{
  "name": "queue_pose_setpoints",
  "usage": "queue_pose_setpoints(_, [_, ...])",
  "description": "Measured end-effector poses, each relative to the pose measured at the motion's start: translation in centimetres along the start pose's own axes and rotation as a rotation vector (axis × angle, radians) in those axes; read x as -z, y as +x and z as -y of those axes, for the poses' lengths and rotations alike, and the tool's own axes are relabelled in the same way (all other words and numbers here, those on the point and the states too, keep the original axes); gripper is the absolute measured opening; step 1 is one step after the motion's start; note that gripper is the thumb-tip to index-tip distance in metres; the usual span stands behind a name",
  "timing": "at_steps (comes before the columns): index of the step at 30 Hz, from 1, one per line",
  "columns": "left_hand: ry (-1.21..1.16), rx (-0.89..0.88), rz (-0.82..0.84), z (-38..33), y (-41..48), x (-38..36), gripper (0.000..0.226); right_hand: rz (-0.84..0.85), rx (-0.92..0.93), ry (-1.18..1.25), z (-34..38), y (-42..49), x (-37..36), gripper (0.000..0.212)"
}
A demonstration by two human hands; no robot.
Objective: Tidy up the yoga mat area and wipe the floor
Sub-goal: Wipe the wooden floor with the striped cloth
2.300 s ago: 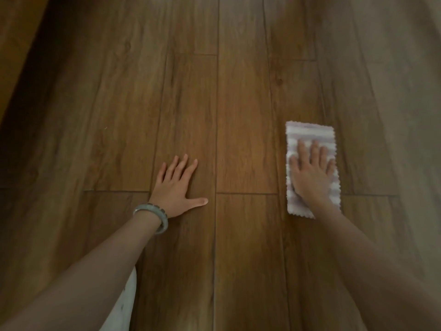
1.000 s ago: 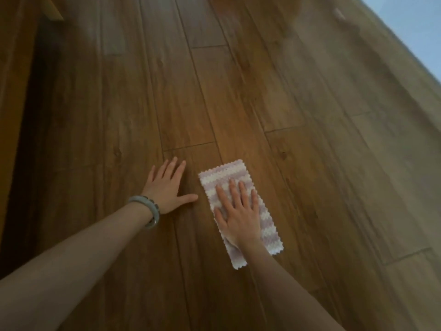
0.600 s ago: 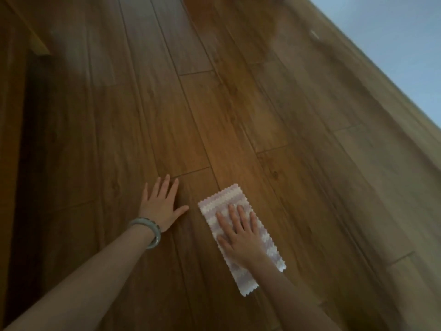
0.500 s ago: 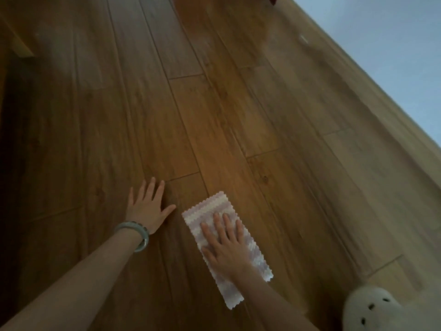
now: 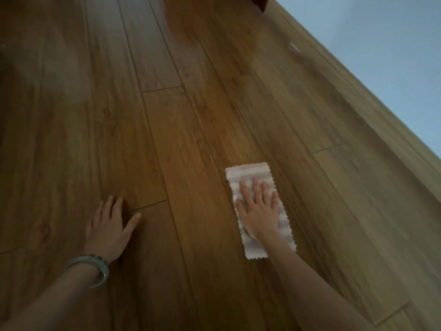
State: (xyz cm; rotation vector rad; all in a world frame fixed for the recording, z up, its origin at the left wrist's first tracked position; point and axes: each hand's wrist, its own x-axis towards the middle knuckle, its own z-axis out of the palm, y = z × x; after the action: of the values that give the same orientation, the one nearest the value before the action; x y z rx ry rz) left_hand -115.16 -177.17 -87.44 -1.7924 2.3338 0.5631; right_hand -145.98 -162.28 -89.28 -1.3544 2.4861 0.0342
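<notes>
Two flat hands are pressing down on a wooden floor (image 5: 191, 144), one of them on a cloth.

The pale blue wall (image 5: 381, 44) is running along the right edge. The right hand (image 5: 259, 210) is lying open, fingers straight, pressing the striped cloth (image 5: 248, 172) to a plank. Well apart, the left hand (image 5: 109, 229), wearing a bangle (image 5: 97, 267), is resting flat, seemingly holding nothing.

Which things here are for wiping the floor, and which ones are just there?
For the job: cloth; right hand pressing flat on it; floor; left hand resting flat on the floor.

Just there: bracelet on the left wrist; red thing at the top edge; blue surface along the right.
</notes>
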Motion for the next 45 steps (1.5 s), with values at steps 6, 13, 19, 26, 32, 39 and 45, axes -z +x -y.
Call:
queue_pose_setpoints(6, [-0.001, -0.002, -0.004, -1.6, 0.9, 0.0, 0.075, -0.018, -0.197, 0.035, -1.7, 0.4, 0.7, 0.054])
queue_pose_setpoints(13, [-0.034, -0.012, -0.019, -1.9, 0.4, -0.1, 0.069, 0.073, 0.348, 0.030, 14.6, -2.7, -2.5, 0.059])
queue_pose_setpoints(19, [-0.045, 0.004, -0.034, -2.5, 1.1, -0.4, 0.073, 0.083, 0.602, -0.062, 17.3, -2.1, -2.5, 0.061])
queue_pose_setpoints(26, [-0.094, -0.010, 0.058, -3.2, 2.8, -0.5, 0.084, 0.056, -0.015, 0.008, 1.1, 6.2, 1.9, 0.055])
queue_pose_setpoints(32, [-0.009, -0.010, 0.171, -2.8, 3.3, -0.9, 0.099, -0.041, -0.292, 0.075, -2.9, 6.3, 2.9, 0.058])
queue_pose_setpoints(39, [-0.028, -0.005, 0.125, -3.2, 2.8, -0.5, 0.118, 0.007, 0.211, -0.004, 12.0, 11.1, 1.5, 0.057])
queue_pose_setpoints(45, [0.008, 0.027, 0.099, -3.3, 2.8, -0.7, 0.137, 0.076, 0.688, -0.143, 21.8, 10.8, 0.2, 0.056])
